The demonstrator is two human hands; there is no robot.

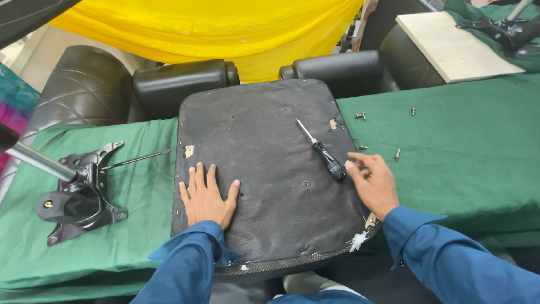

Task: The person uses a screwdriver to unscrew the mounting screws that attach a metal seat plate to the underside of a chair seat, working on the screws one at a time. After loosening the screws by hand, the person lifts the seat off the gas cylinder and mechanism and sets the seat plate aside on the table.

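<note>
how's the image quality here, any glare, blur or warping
Head view: even, soft light, only faint shadows under the left hand and right hand; mild glare on the black armrests and the metal tube; straight edges bow slightly toward the corners, as with a wide lens; screwdriver and seat underside look sharp.

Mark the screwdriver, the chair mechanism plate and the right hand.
screwdriver (pixel 329 160): head view, on its black handle.
chair mechanism plate (pixel 84 197): head view, on the black metal body left of the seat.
right hand (pixel 374 183): head view, on the back of the hand.
</note>
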